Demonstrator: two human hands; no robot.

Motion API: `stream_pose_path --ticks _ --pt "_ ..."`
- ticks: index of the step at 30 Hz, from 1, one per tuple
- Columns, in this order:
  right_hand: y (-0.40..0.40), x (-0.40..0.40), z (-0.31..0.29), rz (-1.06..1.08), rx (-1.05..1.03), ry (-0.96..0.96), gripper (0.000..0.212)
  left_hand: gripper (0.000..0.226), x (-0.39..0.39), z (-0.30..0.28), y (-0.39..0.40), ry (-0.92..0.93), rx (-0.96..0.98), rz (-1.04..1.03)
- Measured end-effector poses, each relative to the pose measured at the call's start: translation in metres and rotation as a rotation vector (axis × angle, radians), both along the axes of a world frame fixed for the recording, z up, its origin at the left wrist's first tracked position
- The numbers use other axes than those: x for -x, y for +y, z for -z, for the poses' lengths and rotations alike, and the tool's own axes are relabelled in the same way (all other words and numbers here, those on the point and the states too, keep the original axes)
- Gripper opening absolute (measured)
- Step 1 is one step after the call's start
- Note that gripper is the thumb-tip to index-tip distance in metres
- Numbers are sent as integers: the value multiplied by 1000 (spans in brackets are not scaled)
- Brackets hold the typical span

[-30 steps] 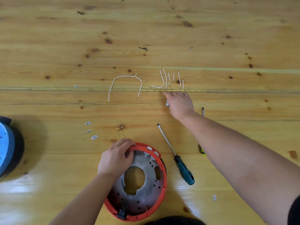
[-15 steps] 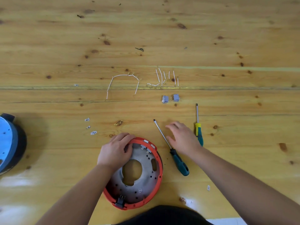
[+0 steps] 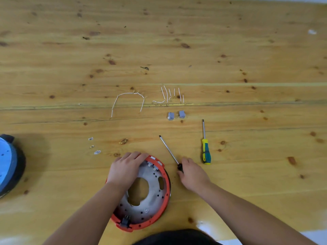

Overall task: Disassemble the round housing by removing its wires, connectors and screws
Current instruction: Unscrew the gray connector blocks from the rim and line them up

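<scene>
Round housing [image 3: 157, 197] lies on the wooden table [image 3: 247, 50] at the near edge, directly in front of the person; red outer ring, grey metal plate inside with a large central opening, a black connector [image 3: 125, 222] seated at its near rim. Left hand [image 3: 126, 167] rests on the far-left rim of the housing; fingers [image 3: 137, 154] curled over the red ring, gripping it. Right hand [image 3: 192, 172] lies just right of the housing; fingers closed round the dark handle of a long screwdriver [image 3: 169, 150], whose shaft points away and to the left, tip resting on the table. A second screwdriver [image 3: 205, 152], yellow and teal handle, lies just right of that hand, untouched, tip pointing away. Removed parts set out farther off: a bent white wire [image 3: 129, 99] forming an arch; a row of short white wire pieces [image 3: 169, 95] to its right; two small grey connectors [image 3: 176, 114] side by side just nearer than those pieces. Three small white clips [image 3: 93, 145] lie left of the housing, apart from it. A blue and black round object [image 3: 8, 165] sits at the left edge of the view, only partly visible.
</scene>
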State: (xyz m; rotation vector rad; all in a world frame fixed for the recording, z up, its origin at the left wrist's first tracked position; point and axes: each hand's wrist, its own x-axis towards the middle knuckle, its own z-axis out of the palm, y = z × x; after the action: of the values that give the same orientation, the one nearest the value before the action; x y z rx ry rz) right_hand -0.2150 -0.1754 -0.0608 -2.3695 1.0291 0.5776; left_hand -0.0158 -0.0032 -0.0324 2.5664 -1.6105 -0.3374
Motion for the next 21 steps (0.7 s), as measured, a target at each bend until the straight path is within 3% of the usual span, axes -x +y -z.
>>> stream_pose_path --ticks 5,9,13,17,21 --pt "-17 -7 -13 19 -91 -126 32 71 -17 0 6 90 -91 -161" --pt "-25 -17 -28 -3 -177 -268 36 52 -29 -3 3 287 -96 -365" --pt "-32 -22 -40 -63 -292 -311 38 60 -38 -9 -2 683 180 -541" --pt "-37 -26 -49 -154 -375 -286 40 19 -42 -19 -11 1233 592 -902" --pt "-47 -33 -57 -237 -335 -264 39 16 -36 -20 -11 1388 638 -975"
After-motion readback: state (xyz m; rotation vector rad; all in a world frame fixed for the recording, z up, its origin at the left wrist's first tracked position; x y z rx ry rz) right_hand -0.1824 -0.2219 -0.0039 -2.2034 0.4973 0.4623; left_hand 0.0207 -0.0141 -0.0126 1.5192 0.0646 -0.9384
